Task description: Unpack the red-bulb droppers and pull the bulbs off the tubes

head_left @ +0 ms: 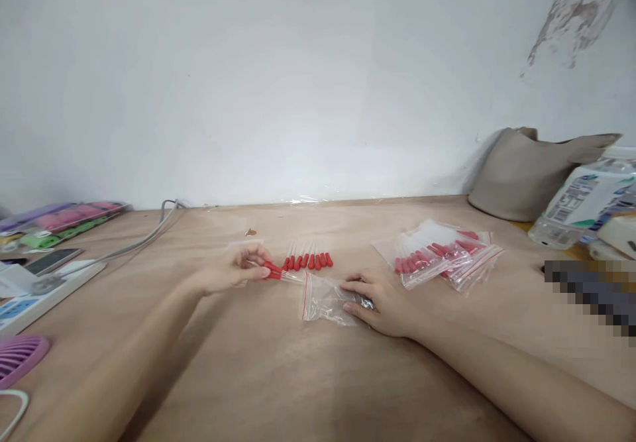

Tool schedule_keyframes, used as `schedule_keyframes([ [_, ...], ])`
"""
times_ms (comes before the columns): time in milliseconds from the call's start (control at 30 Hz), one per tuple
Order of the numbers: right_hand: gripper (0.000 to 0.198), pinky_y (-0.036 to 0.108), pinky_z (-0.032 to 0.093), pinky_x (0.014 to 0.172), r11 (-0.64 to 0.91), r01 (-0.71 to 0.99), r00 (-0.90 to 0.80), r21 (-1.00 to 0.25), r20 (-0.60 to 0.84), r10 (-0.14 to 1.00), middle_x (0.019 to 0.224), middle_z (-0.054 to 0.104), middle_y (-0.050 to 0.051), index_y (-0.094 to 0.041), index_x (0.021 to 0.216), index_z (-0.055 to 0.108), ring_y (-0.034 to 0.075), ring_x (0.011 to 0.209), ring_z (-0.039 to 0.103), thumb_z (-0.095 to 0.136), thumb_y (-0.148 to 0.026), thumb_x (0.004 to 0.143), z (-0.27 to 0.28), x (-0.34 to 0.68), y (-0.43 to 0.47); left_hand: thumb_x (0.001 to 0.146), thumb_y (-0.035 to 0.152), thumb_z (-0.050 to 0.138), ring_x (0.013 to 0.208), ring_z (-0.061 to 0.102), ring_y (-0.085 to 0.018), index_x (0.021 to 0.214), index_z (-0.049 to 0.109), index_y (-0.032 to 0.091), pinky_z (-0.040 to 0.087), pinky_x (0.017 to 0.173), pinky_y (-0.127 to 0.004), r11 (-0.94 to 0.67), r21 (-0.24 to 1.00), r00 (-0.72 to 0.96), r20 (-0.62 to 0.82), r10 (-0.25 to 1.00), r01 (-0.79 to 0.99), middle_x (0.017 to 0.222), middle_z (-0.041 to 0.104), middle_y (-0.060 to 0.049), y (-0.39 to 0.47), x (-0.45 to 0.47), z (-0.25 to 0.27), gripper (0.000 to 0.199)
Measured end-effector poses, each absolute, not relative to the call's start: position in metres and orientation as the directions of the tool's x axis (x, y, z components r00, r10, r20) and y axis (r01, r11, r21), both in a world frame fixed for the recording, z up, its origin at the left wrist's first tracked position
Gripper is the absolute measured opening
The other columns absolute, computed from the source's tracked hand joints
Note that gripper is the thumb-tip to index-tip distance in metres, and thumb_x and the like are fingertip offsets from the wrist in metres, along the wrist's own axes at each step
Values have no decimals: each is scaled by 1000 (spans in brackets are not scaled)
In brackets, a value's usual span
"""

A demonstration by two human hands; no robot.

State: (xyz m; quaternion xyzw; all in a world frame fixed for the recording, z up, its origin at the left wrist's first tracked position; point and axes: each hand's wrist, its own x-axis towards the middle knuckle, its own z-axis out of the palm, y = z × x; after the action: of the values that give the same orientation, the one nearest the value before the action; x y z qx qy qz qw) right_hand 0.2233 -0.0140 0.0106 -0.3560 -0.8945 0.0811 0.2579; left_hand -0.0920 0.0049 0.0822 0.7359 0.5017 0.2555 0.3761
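My left hand [243, 271] pinches a few droppers [274, 270] by their red bulbs, their clear thin tubes pointing right. Those tube ends reach the red-striped mouth of a clear zip-lock bag [325, 301]; whether they are inside is hard to see. At the bag's far end, my right hand [380, 301] holds it against the table, with crinkled plastic between thumb and fingers. Just beyond the bag, several more droppers [311, 261] lie in a row, red bulbs toward me. Right of my right hand sits a pile of zip-lock bags [442, 253] holding red-bulbed droppers.
On the left are a power strip [74, 279] with a grey cable [144, 240], a phone [52, 261], a purple slotted object [22, 359] and colourful packets [74, 220]. A beige bag [527, 173] and a plastic bottle [579, 200] stand right, near the white wall [298, 84].
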Motion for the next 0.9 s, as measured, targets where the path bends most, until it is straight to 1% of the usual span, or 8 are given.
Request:
schedule_keyframes([
  [167,35,36,40,88,722,609,-609,-328,390,691,113,56,5,-25,111,58,21,101,52,47,-42,83,9,224,-14,62,40,72,75,66,-19,86,60,20,55,70,-33,-300,787,231,204,951,539,82,69,-5,9,-126,110,34],
  [333,34,35,40,87,735,592,-624,-329,390,677,112,56,4,-24,111,57,20,101,51,47,-41,83,9,224,-13,69,40,67,83,66,-21,90,61,17,53,81,-38,-453,702,80,496,865,550,88,69,-7,14,-116,101,32],
  [433,34,34,40,87,732,594,-624,-334,384,681,111,56,4,-24,112,57,20,100,51,47,-41,83,11,223,-13,76,37,61,87,65,-20,92,63,16,52,85,-36,-590,537,74,699,711,603,94,68,-7,21,-100,83,26],
  [500,34,34,40,87,732,588,-624,-343,383,681,110,56,5,-24,111,58,19,100,51,48,-40,83,11,223,-14,81,33,56,90,64,-18,92,64,19,51,86,-34,-656,341,204,767,608,673,97,68,-5,26,-89,71,20],
  [600,33,32,40,87,738,572,-627,-358,390,675,110,56,6,-22,111,58,19,100,51,49,-38,83,12,223,-14,88,26,44,93,62,-16,99,64,20,50,86,-29,-719,51,482,709,515,693,103,66,-5,32,-76,54,23],
  [667,33,33,39,88,738,573,-624,-358,394,675,110,56,6,-21,110,58,19,100,50,50,-37,83,12,222,-15,90,23,36,98,60,-15,107,60,20,49,86,-28,-727,-62,595,624,506,684,109,63,-7,34,-70,45,29],
  [767,32,34,39,88,735,581,-623,-350,390,678,110,56,6,-22,110,58,18,100,51,51,-37,82,12,222,-15,91,19,31,104,57,-16,114,56,20,48,88,-29,-707,-161,657,553,513,688,114,60,-8,37,-66,34,34],
  [900,33,33,40,87,737,587,-625,-336,391,676,110,56,5,-23,110,58,19,100,51,49,-39,83,12,222,-15,91,16,32,102,58,-17,114,55,21,48,88,-29,-702,-213,683,532,501,680,114,60,-7,41,-68,24,34],
])
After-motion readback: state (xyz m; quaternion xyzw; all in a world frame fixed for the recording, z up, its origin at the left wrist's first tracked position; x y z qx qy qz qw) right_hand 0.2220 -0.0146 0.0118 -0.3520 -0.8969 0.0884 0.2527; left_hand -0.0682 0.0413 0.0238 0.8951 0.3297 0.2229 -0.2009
